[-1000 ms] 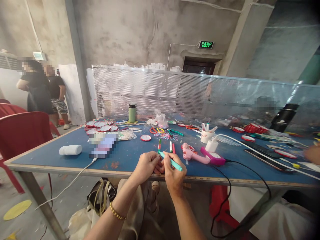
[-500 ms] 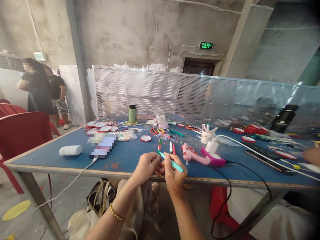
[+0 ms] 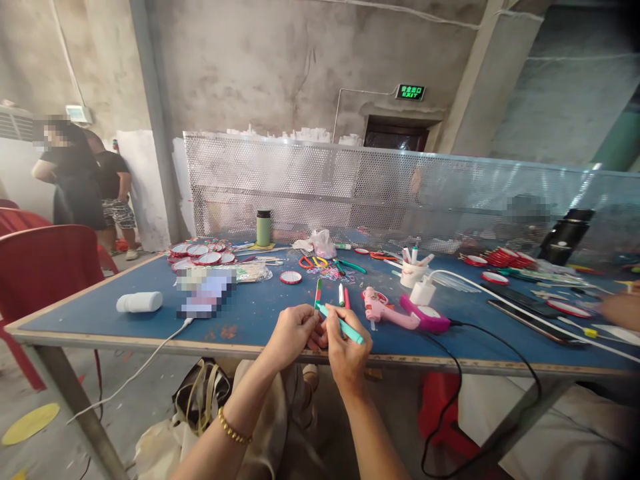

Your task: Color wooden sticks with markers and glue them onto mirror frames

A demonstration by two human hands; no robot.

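Close to the table's front edge, my left hand (image 3: 295, 333) is closed on the lower end of a slim stick. The upper part of this flat stick (image 3: 319, 291) shows green and red and points away from me. My right hand (image 3: 349, 350) grips a turquoise marker pen (image 3: 346, 327), its tip touching or very near the stick just beyond my left fingertips. The two hands nearly meet, so the stick's lower end is hidden. Just past them lie a white marker with a green end (image 3: 341, 295) and a red marker (image 3: 347, 298).
To the right lie a pink glue gun (image 3: 385, 312) and a cup of markers (image 3: 414, 272). A white bottle (image 3: 140, 302) lies left; a green flask (image 3: 263, 229) stands behind. Pliers (image 3: 350, 266) and red-rimmed discs (image 3: 291, 277) are scattered. Another person's hand (image 3: 623, 310) is far right.
The view has shifted very slightly. My right hand and the turquoise marker have moved a touch to the left; both grips are unchanged.
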